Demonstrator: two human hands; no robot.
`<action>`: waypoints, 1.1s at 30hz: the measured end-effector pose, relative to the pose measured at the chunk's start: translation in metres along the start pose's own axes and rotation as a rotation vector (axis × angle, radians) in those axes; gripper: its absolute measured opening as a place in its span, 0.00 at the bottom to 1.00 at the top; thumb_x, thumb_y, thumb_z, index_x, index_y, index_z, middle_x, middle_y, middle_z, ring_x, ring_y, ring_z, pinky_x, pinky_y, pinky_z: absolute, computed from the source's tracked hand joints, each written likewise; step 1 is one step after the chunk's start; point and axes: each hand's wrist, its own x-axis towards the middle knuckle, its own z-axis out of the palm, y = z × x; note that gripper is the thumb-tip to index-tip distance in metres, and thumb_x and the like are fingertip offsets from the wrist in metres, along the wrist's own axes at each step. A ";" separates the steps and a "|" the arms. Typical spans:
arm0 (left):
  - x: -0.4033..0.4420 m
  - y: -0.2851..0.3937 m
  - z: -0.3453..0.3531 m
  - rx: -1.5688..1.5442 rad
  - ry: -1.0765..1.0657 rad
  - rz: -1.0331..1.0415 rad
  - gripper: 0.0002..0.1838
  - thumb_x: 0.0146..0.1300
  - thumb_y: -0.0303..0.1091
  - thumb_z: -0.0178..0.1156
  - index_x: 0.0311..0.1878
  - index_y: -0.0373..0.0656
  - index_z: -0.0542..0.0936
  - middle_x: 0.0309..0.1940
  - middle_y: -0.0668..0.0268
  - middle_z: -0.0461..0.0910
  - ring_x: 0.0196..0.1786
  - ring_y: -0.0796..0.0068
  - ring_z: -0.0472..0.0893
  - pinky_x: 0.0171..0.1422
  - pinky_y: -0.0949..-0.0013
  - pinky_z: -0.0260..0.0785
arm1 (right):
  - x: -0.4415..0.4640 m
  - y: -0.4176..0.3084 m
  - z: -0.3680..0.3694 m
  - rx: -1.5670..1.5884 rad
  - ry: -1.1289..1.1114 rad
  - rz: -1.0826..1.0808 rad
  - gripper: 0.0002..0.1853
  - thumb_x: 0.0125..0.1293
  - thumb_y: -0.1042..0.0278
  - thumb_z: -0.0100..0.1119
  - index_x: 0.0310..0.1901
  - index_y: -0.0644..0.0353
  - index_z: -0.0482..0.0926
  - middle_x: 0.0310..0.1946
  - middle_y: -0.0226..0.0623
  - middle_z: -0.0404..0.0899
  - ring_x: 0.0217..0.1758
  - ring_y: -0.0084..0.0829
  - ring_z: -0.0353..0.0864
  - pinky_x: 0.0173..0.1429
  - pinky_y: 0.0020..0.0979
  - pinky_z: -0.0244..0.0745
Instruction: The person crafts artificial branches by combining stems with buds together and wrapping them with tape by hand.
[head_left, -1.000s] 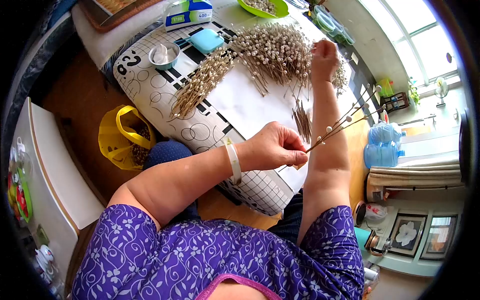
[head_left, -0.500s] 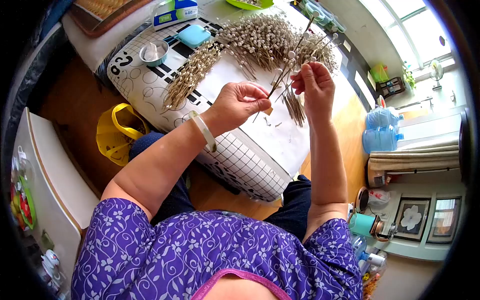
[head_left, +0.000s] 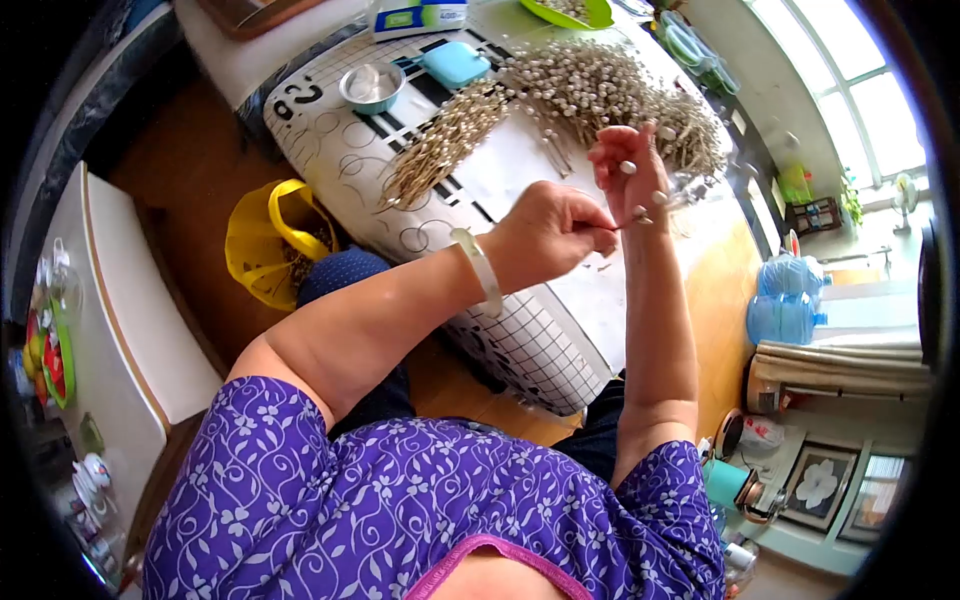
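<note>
Left hand [head_left: 555,235]: pinched narrow on budded sprig [head_left: 641,212], whose blurred buds lie toward two o'clock. Right hand [head_left: 630,175]: fingers loosely open (contact with the sprig, cannot tell). Twig heap [head_left: 600,85]: its twelve o'clock. Smaller bundle [head_left: 447,143]: left hand's ten o'clock.

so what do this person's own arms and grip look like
Short purple sleeves with a pale vine-and-flower print, forearms bare below. The left grip has a pale bangle at its wrist; the right grip shows none. No gloves on either.
</note>
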 end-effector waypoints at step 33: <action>-0.004 0.011 -0.003 -0.358 -0.075 -0.287 0.07 0.56 0.26 0.58 0.29 0.30 0.77 0.23 0.60 0.78 0.24 0.80 0.75 0.30 0.77 0.70 | -0.065 -0.004 -0.003 0.021 -0.039 0.012 0.17 0.65 0.60 0.46 0.44 0.66 0.74 0.24 0.29 0.72 0.19 0.15 0.61 0.20 0.15 0.54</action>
